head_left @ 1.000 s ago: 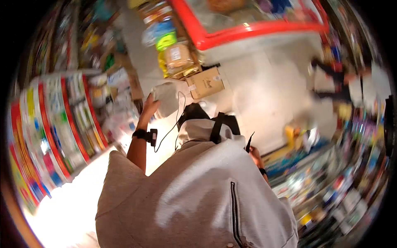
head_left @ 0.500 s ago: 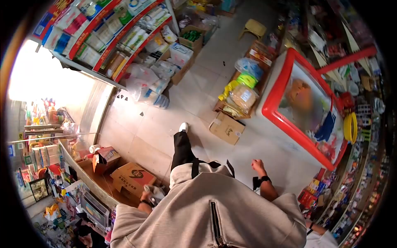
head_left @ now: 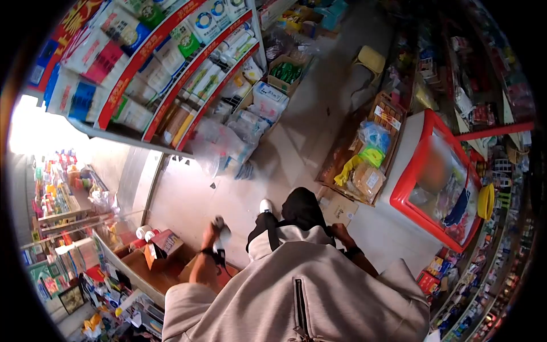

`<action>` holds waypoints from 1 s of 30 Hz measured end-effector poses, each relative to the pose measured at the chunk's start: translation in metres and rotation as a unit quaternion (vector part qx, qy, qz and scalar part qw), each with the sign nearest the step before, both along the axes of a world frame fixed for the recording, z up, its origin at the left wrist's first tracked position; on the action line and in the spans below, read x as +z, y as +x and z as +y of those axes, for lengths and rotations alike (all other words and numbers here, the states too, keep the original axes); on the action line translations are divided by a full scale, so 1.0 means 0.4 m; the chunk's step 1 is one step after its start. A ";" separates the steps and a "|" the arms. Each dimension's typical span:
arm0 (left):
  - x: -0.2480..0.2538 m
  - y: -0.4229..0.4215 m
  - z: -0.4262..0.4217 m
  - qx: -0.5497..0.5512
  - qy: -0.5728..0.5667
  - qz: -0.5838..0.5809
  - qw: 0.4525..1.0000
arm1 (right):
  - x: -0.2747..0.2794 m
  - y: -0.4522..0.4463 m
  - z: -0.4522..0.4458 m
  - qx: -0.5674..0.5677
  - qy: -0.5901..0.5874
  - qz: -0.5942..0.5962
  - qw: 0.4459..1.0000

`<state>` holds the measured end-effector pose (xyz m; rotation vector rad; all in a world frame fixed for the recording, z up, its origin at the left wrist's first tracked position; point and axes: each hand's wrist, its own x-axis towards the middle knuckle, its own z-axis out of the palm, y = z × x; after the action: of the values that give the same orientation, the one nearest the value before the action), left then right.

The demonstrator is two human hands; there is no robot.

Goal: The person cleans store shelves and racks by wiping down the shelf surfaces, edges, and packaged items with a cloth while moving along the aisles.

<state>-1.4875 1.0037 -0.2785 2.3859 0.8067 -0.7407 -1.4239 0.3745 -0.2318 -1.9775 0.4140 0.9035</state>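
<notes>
My left hand (head_left: 211,232) is out to the left over the pale floor, closed around a crumpled grey-white thing (head_left: 224,232) whose kind I cannot make out. A dark band circles that wrist. Close to my body on the right, my right hand (head_left: 341,233) has curled fingers, and I see nothing in it. It is beside a flat brown cardboard box (head_left: 337,208) on the floor and touches nothing that I can see. My right wrist also wears a dark band.
A shelf rack (head_left: 171,74) of packaged goods stands ahead left, bagged bottles (head_left: 228,142) beside it. A long carton (head_left: 373,154) of bagged goods and a red-rimmed chest freezer (head_left: 424,188) stand on the right. An open carton (head_left: 165,259) and a cluttered counter are at left.
I have stepped forward, and the rack and freezer have shifted in view. My left hand has swung forward with the grey-white thing; my right hand has come back towards my body.
</notes>
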 end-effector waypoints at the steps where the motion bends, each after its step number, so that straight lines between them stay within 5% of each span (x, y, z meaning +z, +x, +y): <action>1: 0.077 0.148 -0.008 -0.052 0.052 -0.052 0.996 | -0.085 0.002 -0.030 0.252 -0.124 -0.068 0.957; 2: 0.110 0.297 0.008 -0.041 0.008 -0.081 0.996 | -0.085 0.020 -0.047 0.428 -0.196 -0.149 0.870; 3: 0.165 0.437 0.011 -0.016 -0.058 -0.111 0.992 | -0.066 0.058 -0.048 0.442 -0.181 -0.053 0.877; 5: 0.224 0.692 -0.006 -0.072 0.047 -0.082 0.993 | -0.057 0.140 -0.061 0.452 -0.157 0.034 0.878; 6: 0.203 0.796 0.008 -0.089 0.057 -0.075 0.992 | -0.047 0.153 -0.084 0.256 -0.047 0.038 0.965; 7: 0.187 0.881 0.005 -0.096 0.013 -0.145 0.985 | -0.046 0.185 -0.100 0.045 0.068 0.044 0.996; 8: 0.153 0.959 0.004 -0.104 -0.031 -0.216 0.970 | -0.057 0.255 -0.107 0.044 0.075 0.042 0.995; 14: 0.225 1.208 -0.259 -0.204 0.005 -0.144 0.968 | -0.099 0.773 -0.190 0.219 0.007 -0.064 0.973; 16: 0.218 1.236 -0.347 -0.245 -0.011 -0.095 0.965 | -0.329 0.909 -0.268 0.222 -0.073 -0.393 0.889; 18: 0.201 1.233 -0.418 -0.244 -0.053 -0.018 0.968 | -0.233 1.107 -0.302 0.050 0.117 -0.184 0.975; 21: 0.198 1.249 -0.495 -0.200 -0.106 0.106 0.968 | -0.082 1.397 -0.343 -0.245 0.381 0.009 0.892; 23: 0.202 1.286 -0.518 -0.167 -0.119 0.161 0.965 | 0.051 1.573 -0.352 -0.108 0.122 -0.031 0.986; 26: 0.202 1.409 -0.534 -0.133 -0.119 0.201 0.963 | 0.244 1.855 -0.461 -0.019 0.153 -0.097 0.983; 28: 0.193 1.525 -0.539 -0.136 -0.109 0.206 0.963 | 0.491 2.058 -0.543 -0.113 0.419 -0.208 0.877; 30: 0.182 1.682 -0.539 -0.160 -0.097 0.199 0.962 | 0.820 2.326 -0.638 0.089 0.269 -0.352 0.892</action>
<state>-0.8149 0.7879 -0.2055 2.2419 0.4664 -1.3973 -0.4935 0.1194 0.0961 -1.6771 -0.4044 0.2945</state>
